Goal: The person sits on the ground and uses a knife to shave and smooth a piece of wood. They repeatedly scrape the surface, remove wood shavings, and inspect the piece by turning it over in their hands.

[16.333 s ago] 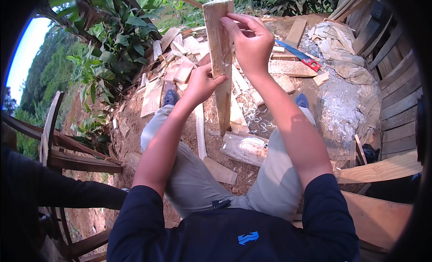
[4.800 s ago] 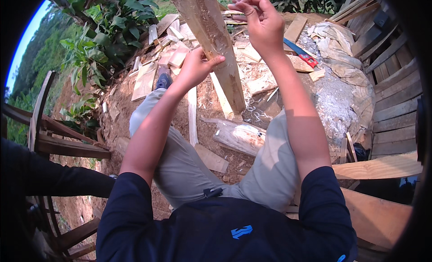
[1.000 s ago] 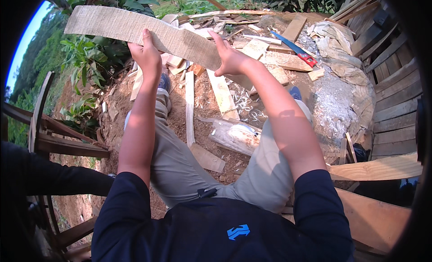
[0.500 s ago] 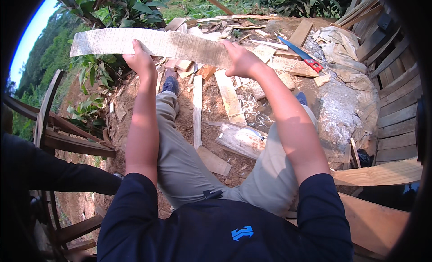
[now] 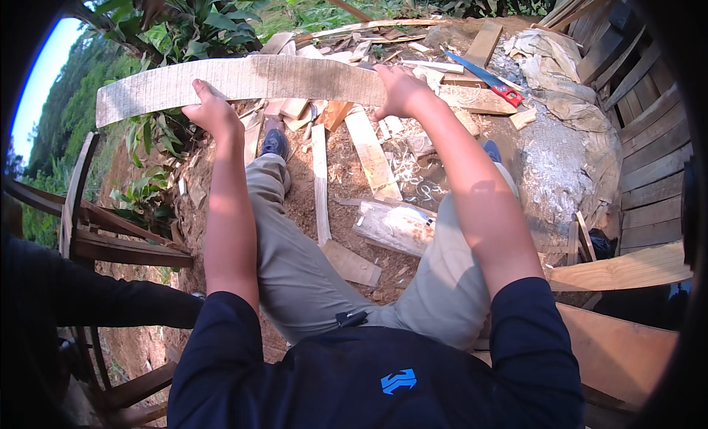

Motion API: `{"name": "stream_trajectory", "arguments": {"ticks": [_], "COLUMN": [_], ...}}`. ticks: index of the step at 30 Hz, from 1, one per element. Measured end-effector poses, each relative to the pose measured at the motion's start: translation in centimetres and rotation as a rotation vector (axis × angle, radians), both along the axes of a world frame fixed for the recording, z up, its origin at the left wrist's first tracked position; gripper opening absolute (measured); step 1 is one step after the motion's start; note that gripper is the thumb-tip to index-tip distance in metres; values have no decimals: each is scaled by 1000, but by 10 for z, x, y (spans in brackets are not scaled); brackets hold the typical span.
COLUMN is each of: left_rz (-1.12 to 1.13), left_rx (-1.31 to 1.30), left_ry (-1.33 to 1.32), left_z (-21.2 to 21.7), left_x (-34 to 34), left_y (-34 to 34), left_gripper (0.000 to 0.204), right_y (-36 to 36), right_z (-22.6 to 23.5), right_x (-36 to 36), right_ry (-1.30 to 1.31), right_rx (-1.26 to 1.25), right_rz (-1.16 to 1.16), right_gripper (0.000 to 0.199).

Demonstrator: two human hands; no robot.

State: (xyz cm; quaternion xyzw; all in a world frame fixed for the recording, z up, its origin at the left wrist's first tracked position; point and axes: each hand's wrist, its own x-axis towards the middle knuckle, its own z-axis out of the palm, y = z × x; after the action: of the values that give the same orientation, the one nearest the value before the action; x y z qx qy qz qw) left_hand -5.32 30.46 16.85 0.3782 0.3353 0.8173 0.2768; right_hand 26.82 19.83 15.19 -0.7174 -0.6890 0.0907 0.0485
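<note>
A long, pale wooden board (image 5: 251,79) with a rough-sawn face is held up in front of me, above the ground. My left hand (image 5: 212,113) grips its lower edge left of the middle, thumb against the near face. At the board's right end my right hand (image 5: 404,91) clasps it, the fingers partly hidden behind. The board's left end sticks out well past my left hand and dips a little lower than the middle. Both forearms reach straight forward over my legs.
A handsaw with a red handle (image 5: 507,95) lies on planks at the far right. Offcuts and shavings (image 5: 424,180) litter the dirt between my feet, around a short thick board (image 5: 394,224). A person's dark sleeve (image 5: 125,293) shows at left, near a wooden frame (image 5: 129,248). Slatted wall (image 5: 656,171) at right.
The board's left end has swung lower and toward the left, with my left hand moving down and left. My right hand has stayed on the right end, shifting slightly.
</note>
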Motion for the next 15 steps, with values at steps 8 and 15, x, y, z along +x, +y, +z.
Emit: {"name": "stream_trajectory", "arguments": {"ticks": [8, 15], "left_rz": [77, 10], "left_rx": [90, -52], "left_ry": [32, 75], "left_z": [7, 1], "left_x": [9, -19], "left_y": [-11, 4], "left_gripper": [26, 30], "right_y": [13, 17], "right_z": [-39, -38], "right_x": [1, 5], "right_ry": [161, 176], "right_rx": [172, 381], "right_rz": [236, 342], "right_gripper": [84, 86]}}
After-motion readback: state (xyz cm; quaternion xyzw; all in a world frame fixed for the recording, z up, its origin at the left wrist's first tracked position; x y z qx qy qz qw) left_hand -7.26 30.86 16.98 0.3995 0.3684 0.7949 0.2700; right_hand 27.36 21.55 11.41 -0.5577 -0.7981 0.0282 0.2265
